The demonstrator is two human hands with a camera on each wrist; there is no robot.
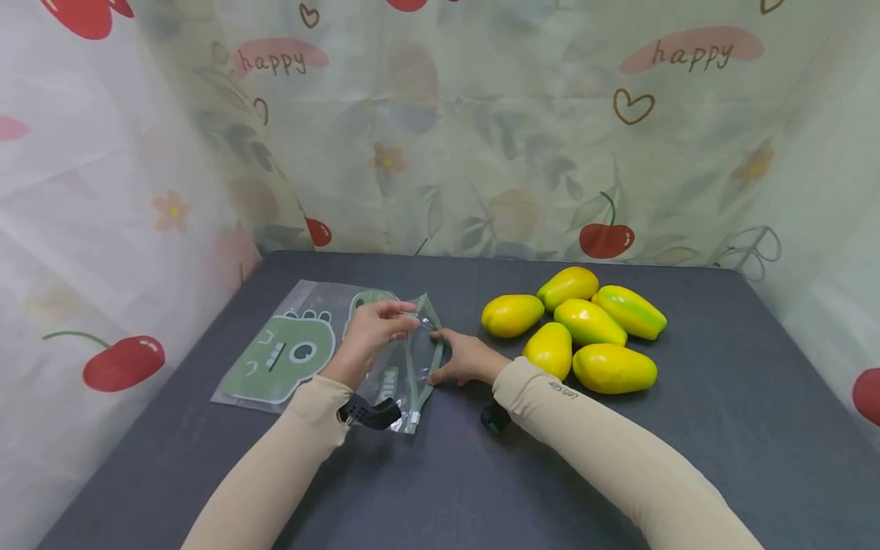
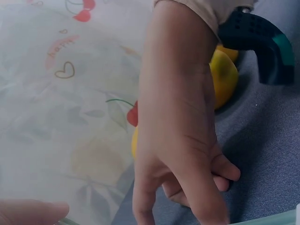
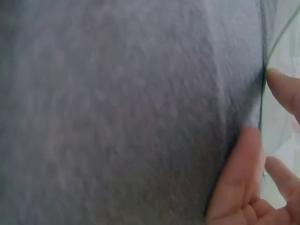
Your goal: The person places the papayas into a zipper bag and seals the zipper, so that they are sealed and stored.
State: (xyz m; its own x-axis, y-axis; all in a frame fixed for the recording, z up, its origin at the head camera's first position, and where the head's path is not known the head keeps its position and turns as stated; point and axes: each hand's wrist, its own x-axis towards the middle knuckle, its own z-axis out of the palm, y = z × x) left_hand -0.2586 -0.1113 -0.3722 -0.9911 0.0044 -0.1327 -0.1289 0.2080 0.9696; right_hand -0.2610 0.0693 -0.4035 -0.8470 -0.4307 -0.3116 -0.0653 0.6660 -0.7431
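Note:
A clear zip bag (image 1: 397, 382) with a green zip edge and a white slider (image 1: 415, 418) lies on the dark table, its mouth toward the right. My left hand (image 1: 371, 336) reaches over it and pinches the film near the far corner of the mouth. My right hand (image 1: 470, 357) holds the green edge, thumb and index finger set apart along it. In the right wrist view the right thumb (image 3: 241, 164) lies against that edge. The left wrist view shows the right hand (image 2: 180, 112) from above, with only a left fingertip (image 2: 35, 212) in the corner.
Several yellow-green mangoes (image 1: 590, 322) lie grouped to the right, beyond the right forearm. Left of the hands, a flat bag with a green cartoon print (image 1: 278, 359) lies on the table (image 1: 440, 489). A patterned curtain (image 1: 454, 137) hangs behind.

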